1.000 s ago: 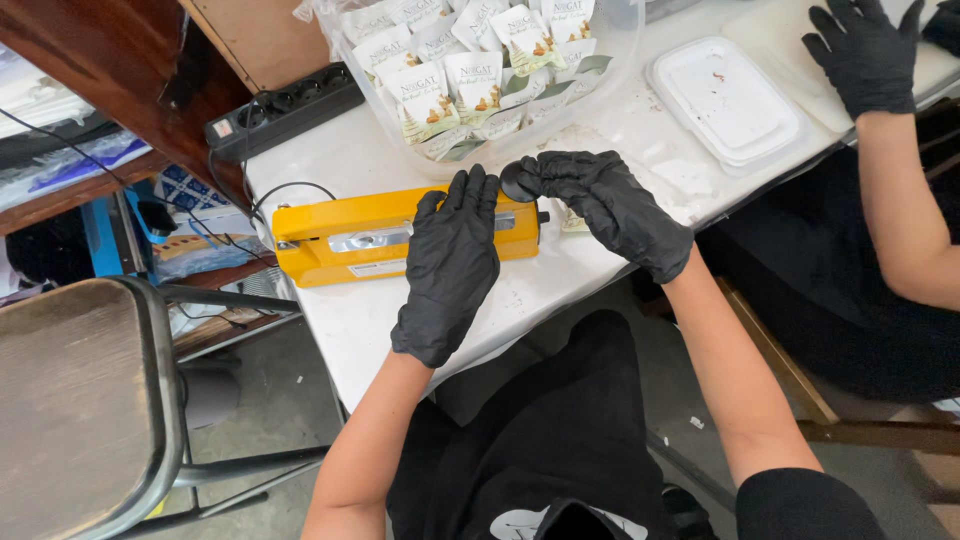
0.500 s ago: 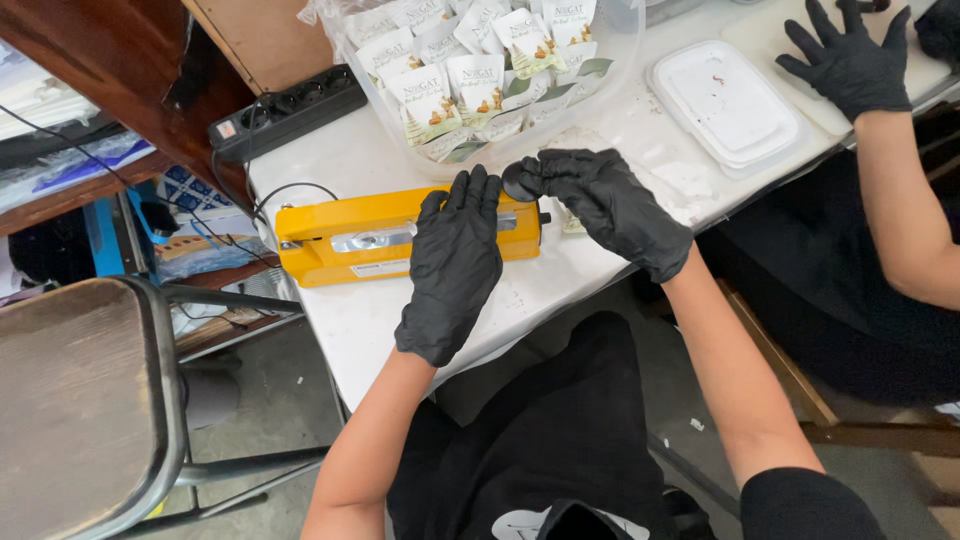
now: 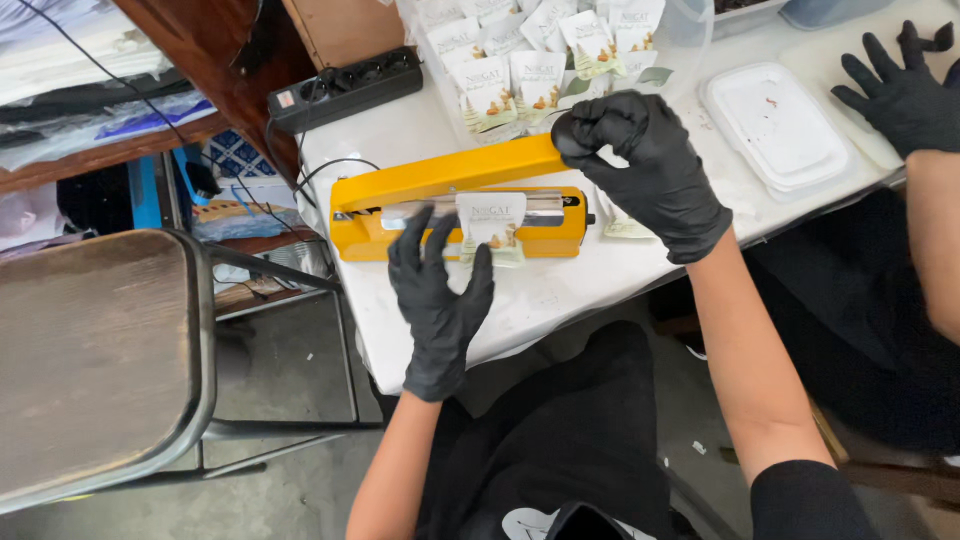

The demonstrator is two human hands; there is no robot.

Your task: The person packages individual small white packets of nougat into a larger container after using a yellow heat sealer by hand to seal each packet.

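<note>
A yellow heat sealer (image 3: 440, 215) lies on the white table (image 3: 560, 290), its lever arm raised. My right hand (image 3: 645, 165), in a black glove, grips the free end of that arm. My left hand (image 3: 440, 290), also gloved, pinches the lower edge of a small white packet (image 3: 490, 222) whose top lies across the sealing bar.
A clear tub (image 3: 690, 40) of several white packets stands behind the sealer. A black power strip (image 3: 345, 88) lies at the back left, a white lidded tray (image 3: 778, 125) to the right. Another person's gloved hand (image 3: 900, 95) rests at the far right. A metal chair (image 3: 100, 350) stands at left.
The sealer's arm was pressed down under both hands; now my right hand has lifted it, and my left hand has slid back to hold the uncovered packet.
</note>
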